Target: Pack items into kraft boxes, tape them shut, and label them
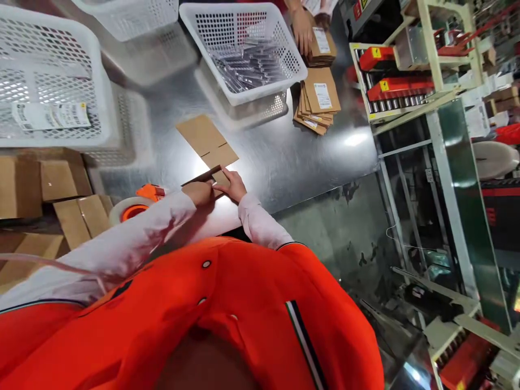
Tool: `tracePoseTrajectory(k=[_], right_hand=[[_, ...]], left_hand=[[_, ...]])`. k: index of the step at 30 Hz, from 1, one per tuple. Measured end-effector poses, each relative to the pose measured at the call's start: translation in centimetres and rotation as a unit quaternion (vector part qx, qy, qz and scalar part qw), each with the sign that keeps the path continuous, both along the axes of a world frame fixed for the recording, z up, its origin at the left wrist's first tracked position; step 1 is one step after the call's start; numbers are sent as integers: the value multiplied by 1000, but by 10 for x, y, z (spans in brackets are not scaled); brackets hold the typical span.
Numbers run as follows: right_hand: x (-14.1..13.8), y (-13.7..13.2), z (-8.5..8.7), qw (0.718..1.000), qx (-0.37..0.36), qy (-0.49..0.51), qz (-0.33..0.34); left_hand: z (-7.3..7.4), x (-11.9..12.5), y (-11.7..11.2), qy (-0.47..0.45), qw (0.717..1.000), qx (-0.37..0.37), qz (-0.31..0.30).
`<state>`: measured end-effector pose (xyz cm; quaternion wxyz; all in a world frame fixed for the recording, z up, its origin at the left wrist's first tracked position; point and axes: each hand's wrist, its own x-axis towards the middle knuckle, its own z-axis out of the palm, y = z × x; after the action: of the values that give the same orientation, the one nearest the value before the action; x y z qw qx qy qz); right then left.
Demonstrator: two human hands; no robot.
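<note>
Both my hands are at the near edge of the metal table, on a small brown cardboard box that is partly folded. My left hand is closed on its left side, fingers partly hidden by the cardboard. My right hand grips the right end, with thumb and fingers on a flap. Just beyond them lies a flat cardboard panel with slits; I cannot tell whether it is joined to the box. An orange tape dispenser with a roll of tape sits left of my left forearm.
A white basket holds many clear-wrapped items. Another white basket stands left, above brown cartons. At the far right of the table, another person's hand touches stacked labelled cardboard mailers. A roller conveyor stands beyond.
</note>
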<state>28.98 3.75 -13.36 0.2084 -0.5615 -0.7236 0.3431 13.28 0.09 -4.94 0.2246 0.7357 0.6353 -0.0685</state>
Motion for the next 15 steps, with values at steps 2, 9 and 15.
tracePoseTrajectory(k=[2, 9, 15], right_hand=[[0, 1, 0, 1000, 2, 4, 5], [4, 9, -2, 1000, 2, 27, 14], [0, 11, -9, 998, -17, 54, 7]], left_hand=[[13, -11, -7, 6, 999, 29, 23], [-14, -22, -41, 26, 998, 58, 6], [-53, 11, -76, 29, 997, 38, 56]])
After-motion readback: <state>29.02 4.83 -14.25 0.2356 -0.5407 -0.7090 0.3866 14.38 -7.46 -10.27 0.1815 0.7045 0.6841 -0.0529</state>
